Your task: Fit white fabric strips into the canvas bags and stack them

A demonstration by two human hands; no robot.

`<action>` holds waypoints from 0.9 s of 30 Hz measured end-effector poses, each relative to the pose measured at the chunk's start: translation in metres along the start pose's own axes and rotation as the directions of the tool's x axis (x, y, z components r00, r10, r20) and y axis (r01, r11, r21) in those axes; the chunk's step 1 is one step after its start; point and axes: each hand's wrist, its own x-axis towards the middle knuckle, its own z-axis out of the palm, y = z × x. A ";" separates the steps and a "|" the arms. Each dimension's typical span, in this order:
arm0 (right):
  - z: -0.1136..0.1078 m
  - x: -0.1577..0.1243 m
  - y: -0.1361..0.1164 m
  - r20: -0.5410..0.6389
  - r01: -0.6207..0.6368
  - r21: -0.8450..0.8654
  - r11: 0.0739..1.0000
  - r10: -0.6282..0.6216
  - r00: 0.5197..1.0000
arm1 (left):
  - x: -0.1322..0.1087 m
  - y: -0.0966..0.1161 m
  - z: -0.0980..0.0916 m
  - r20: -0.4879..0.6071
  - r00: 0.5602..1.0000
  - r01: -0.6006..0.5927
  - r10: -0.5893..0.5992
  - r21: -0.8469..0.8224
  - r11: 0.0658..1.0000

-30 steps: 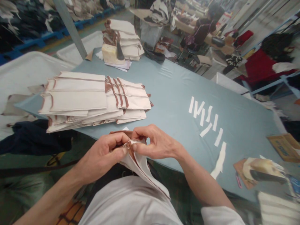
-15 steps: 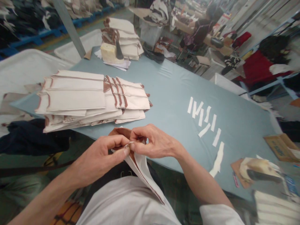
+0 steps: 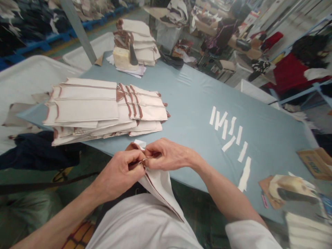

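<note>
A cream cloth piece with brown edging [image 3: 162, 188] hangs from both hands against the front of the white shirt, below the table edge. My left hand [image 3: 118, 174] is closed, thumb and forefinger pinching the piece's upper brown-trimmed end. Close against it, my right hand [image 3: 168, 155] pinches the same end, fingertips nearly touching the left ones. The exact spot between the fingertips is partly hidden. Just behind the hands, a small white strip [image 3: 140, 143] shows by the brown part. To the left, a stack of similar cream pieces [image 3: 85, 110] lies on the blue-topped table [image 3: 189, 117].
Several white strips [image 3: 225, 128] lie loose right of the hands. A yellowish block [image 3: 121, 58] and another cream stack [image 3: 142, 43] stand at the far end. On the right are a cardboard box [image 3: 315, 162] and a pink-handled tool [image 3: 264, 200]. A person sits far back.
My left hand has curled in more, its fingers now bent closer around the brown end. The cloth's lower part spreads slightly wider, and the white strip behind the hands shows more.
</note>
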 end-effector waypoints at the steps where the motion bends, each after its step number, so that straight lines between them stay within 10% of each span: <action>1: -0.001 0.000 0.002 0.047 -0.001 0.059 0.998 -0.002 0.999 | 0.000 -0.001 -0.002 0.035 0.999 0.016 -0.015 -0.046 0.999; 6: -0.007 0.006 0.009 0.216 -0.020 0.313 0.950 -0.050 0.975 | -0.002 -0.003 -0.014 0.239 0.969 0.143 -0.067 -0.321 0.936; 10: -0.012 0.008 0.006 0.136 0.075 0.362 0.929 -0.132 0.982 | -0.004 0.000 -0.019 0.180 0.981 0.133 -0.069 -0.377 0.917; 17: -0.002 -0.030 -0.018 -0.451 0.221 -0.144 0.965 -0.262 0.853 | -0.008 0.005 -0.020 0.093 0.994 0.099 -0.062 -0.472 0.876; 27: 0.027 -0.039 -0.020 -0.493 0.151 -0.533 0.833 -0.451 0.745 | -0.007 0.012 -0.020 -0.092 0.995 -0.044 0.025 -0.212 0.976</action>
